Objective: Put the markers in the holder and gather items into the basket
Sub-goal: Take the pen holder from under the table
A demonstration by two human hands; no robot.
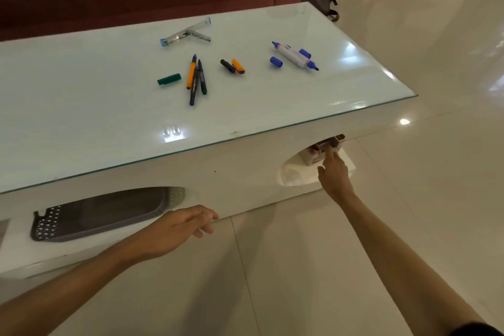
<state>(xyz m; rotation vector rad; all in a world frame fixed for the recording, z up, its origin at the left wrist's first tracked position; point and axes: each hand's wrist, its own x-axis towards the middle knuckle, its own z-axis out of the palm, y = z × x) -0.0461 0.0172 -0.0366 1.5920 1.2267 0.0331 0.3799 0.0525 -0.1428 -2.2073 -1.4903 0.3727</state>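
Head cam, only view: white low table [81, 106] w/ glass top carried the loose stationery. Three thin markers [195, 79] lay bunched near the middle: one orange-bodied, one dark blue, one black w/ green end, all roughly parallel, tips pointing away. A green cap [169, 79] lay just left of them, apart. Right of the bunch, a black cap [227, 65] and an orange cap [238, 66] lay touching side by side. Further right, a fat white double-ended marker [295, 55] w/ blue tips lay diagonal, both tips bare; two blue caps [276, 61] sat beside it, one either side. A clear stapler [185, 33] w/ blue end lay swung open at the far side.

Right hand [334, 172] reached into the right-hand cut-out under the tabletop, fingers extended to the holder [327, 148], a small boxy thing on the lower shelf; index fingertip touched its front. Whether thumb closed on it: can't tell, partly hidden. Holder contents not visible.

Left hand [182, 224] hovered at the table's lower front edge, fingers loosely curled, holding nothing. Just left of it, in the left cut-out, a dark grey perforated basket [103, 213] sat on the shelf; the visible inside showed no items. All markers were up on the glass, well apart from both hands.
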